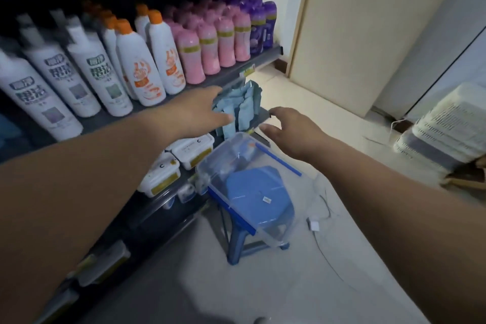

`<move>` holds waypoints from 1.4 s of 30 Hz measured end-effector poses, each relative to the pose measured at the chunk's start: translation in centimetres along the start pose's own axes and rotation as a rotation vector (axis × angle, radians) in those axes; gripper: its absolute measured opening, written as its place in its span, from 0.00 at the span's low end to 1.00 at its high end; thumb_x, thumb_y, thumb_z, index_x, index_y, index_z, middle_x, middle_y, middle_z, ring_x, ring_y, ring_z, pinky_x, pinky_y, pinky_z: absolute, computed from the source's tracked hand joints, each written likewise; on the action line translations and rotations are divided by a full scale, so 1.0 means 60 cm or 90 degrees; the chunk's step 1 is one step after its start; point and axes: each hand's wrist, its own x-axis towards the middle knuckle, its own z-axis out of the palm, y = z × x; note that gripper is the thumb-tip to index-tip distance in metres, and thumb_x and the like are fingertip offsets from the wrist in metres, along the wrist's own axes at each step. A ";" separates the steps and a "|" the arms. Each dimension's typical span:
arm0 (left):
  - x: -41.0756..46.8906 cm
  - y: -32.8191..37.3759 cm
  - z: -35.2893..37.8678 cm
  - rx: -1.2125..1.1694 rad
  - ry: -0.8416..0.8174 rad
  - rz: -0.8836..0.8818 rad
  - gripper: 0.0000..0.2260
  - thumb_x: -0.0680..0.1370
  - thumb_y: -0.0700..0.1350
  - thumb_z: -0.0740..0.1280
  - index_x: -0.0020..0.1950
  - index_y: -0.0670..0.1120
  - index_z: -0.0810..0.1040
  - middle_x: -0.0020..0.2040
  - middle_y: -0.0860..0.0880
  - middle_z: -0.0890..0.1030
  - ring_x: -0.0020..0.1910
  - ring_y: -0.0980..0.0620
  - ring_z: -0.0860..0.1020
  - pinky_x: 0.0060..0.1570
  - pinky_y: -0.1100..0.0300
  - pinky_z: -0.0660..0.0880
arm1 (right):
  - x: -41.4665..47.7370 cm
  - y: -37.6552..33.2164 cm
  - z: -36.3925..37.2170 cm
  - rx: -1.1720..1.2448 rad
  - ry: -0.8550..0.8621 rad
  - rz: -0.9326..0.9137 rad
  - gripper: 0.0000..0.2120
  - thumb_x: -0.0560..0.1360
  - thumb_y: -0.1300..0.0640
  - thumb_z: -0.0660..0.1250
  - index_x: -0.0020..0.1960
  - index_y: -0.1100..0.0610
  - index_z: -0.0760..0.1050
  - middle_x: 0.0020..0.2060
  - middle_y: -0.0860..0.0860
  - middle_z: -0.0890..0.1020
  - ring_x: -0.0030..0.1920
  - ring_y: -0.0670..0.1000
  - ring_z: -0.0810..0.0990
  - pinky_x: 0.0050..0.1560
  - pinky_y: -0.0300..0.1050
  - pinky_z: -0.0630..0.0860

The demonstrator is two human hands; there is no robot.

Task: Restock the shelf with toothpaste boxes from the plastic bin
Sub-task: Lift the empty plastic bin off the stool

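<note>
Bin (295, 184), just one, tops one stool (237, 243), left hand (196, 110) beside toothpaste boxes (247, 102).

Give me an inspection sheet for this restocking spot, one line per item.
Surface: grey shelf, second tier.
Job's things: teal toothpaste boxes stand at that shelf's right end; clear plastic bin sits on a blue stool, no boxes seen inside.
Clutter: bottles on the tier above; white tubs on the tier below.
Grippers: left hand open, fingers at the boxes; right hand open, over the bin's far end.
Cables: thin cable and white adapter on the floor beside the stool.
Surroundings: door; stacked white baskets on the right.
</note>
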 end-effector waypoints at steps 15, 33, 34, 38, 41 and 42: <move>0.197 -0.103 0.201 0.004 -0.124 0.013 0.34 0.76 0.60 0.64 0.78 0.49 0.58 0.76 0.48 0.62 0.71 0.47 0.66 0.64 0.55 0.65 | 0.090 0.140 0.222 0.056 -0.031 0.158 0.24 0.81 0.47 0.59 0.74 0.54 0.63 0.70 0.55 0.69 0.67 0.57 0.71 0.63 0.47 0.67; 0.372 -0.257 0.432 0.017 -0.201 -0.005 0.32 0.78 0.55 0.66 0.76 0.43 0.60 0.73 0.42 0.66 0.67 0.41 0.69 0.56 0.55 0.68 | 0.138 0.266 0.500 0.038 0.072 0.442 0.25 0.79 0.49 0.60 0.73 0.58 0.65 0.72 0.56 0.66 0.71 0.59 0.65 0.69 0.54 0.64; 0.380 -0.263 0.441 0.024 -0.200 -0.021 0.35 0.77 0.57 0.66 0.77 0.42 0.56 0.74 0.41 0.64 0.69 0.41 0.68 0.59 0.52 0.69 | 0.135 0.272 0.508 0.007 0.076 0.466 0.25 0.80 0.49 0.60 0.73 0.58 0.64 0.73 0.55 0.65 0.73 0.59 0.62 0.71 0.56 0.62; 0.397 -0.279 0.463 0.047 -0.209 -0.094 0.40 0.77 0.59 0.66 0.78 0.43 0.48 0.76 0.39 0.59 0.70 0.38 0.65 0.60 0.47 0.69 | 0.120 0.289 0.527 -0.048 0.055 0.568 0.25 0.81 0.49 0.57 0.76 0.52 0.59 0.77 0.51 0.55 0.78 0.57 0.47 0.75 0.60 0.49; 0.394 -0.281 0.473 0.029 -0.224 -0.123 0.39 0.77 0.57 0.66 0.78 0.42 0.50 0.75 0.39 0.61 0.70 0.37 0.65 0.60 0.47 0.69 | 0.111 0.295 0.535 -0.038 0.048 0.621 0.25 0.81 0.50 0.56 0.76 0.50 0.56 0.78 0.50 0.51 0.78 0.56 0.43 0.74 0.62 0.46; 0.393 -0.283 0.476 0.019 -0.232 -0.130 0.38 0.77 0.56 0.66 0.78 0.42 0.51 0.74 0.38 0.61 0.69 0.37 0.66 0.60 0.47 0.69 | 0.110 0.296 0.537 -0.034 0.046 0.635 0.25 0.81 0.50 0.55 0.77 0.50 0.56 0.78 0.49 0.51 0.78 0.56 0.43 0.74 0.63 0.46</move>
